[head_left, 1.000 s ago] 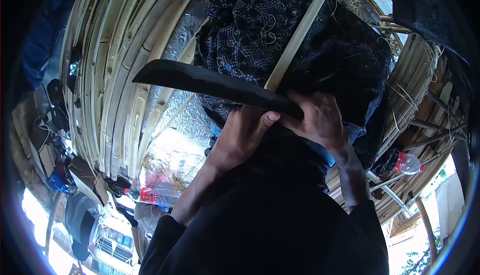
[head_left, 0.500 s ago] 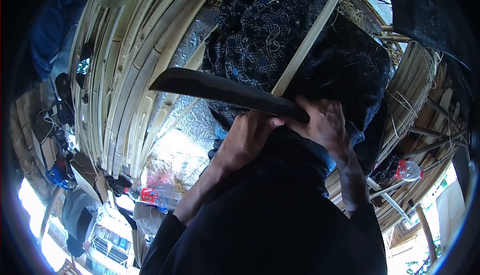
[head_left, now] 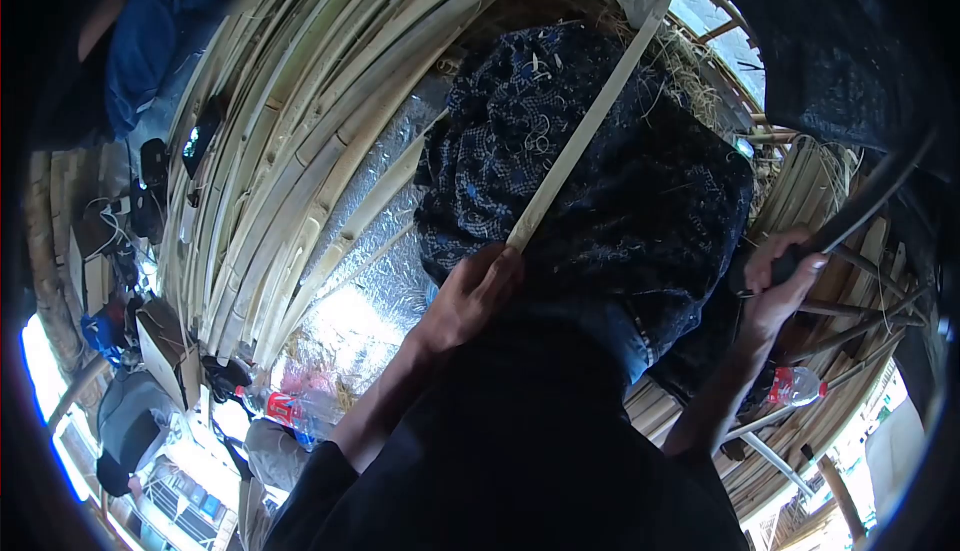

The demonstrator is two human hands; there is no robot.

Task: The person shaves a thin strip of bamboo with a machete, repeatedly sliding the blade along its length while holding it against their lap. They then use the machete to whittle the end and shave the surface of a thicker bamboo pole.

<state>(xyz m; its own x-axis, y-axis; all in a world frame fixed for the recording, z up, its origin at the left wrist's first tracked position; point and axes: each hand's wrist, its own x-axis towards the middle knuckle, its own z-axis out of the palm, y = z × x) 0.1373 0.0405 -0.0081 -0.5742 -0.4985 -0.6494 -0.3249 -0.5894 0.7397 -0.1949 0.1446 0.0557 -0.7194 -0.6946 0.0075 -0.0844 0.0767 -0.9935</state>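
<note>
My left hand (head_left: 470, 298) is closed round the near end of a long, pale bamboo strip (head_left: 590, 126). The strip slants up and to the right over a dark patterned cloth (head_left: 490, 141) spread across my lap, with thin shavings on it. Out to the right, my right hand (head_left: 778, 276) grips the handle of a machete (head_left: 872, 191). Its dark blade points up and to the right, well apart from the strip.
Many split bamboo lengths (head_left: 300, 151) lie in a stack on the left, beside a shiny foil sheet (head_left: 385, 201). Plastic bottles with red labels stand at left (head_left: 290, 409) and right (head_left: 797, 386). Another bamboo bundle (head_left: 800, 186) lies on the right. A person (head_left: 135, 431) is at lower left.
My right hand has swung the machete away from the strip, out to the right, its blade turning from leftward to up-right. The left hand has moved slightly lower, onto the strip's near end.
</note>
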